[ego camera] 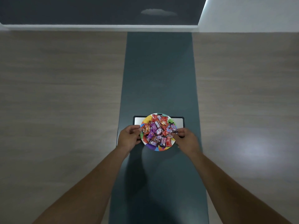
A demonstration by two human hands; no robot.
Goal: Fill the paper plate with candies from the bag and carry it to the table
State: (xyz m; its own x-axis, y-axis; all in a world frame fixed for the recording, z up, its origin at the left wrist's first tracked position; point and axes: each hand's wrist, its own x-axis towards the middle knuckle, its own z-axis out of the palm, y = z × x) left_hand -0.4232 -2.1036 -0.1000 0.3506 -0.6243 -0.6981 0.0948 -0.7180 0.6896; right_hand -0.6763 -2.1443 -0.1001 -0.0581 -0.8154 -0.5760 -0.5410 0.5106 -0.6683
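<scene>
Both bare arms reach straight out from the bottom corners of the view, and the paper plate (157, 147) sits between the two hands. It is round, with a glossy rim printed in bright patches of green, yellow, blue, purple and orange. Heaped across it are the candies (159, 132): small rectangular pieces in crinkly, shiny foil wrappers of red, purple, orange and pink, packed so close that almost none of the plate's centre shows. One purple wrapper near the front reads "LUSH".

The left hand (129, 137) is at the plate's left rim, fingers curled in, thumb and fingertips closing on the edge. The right hand (186, 140) is at the right rim, fingers bent and pinched at the edge beside the outermost wrappers. So both hands have a grip on the plate, one on each side; how much of each hand is under the rim I cannot tell.

Behind and beneath the plate lies a flat rectangular pale panel (178, 122) with rounded corners and a dark border, its near part hidden by plate and hands. All this hangs over a long, smooth, matte dark teal strip (159, 75) running from the bottom edge up to a white ledge (100, 27). On either side is wood-grain floor (61, 88), streaky grey-brown, with a soft glare patch to the right. Whether the plate rests on the panel or is held just above it I cannot tell.
</scene>
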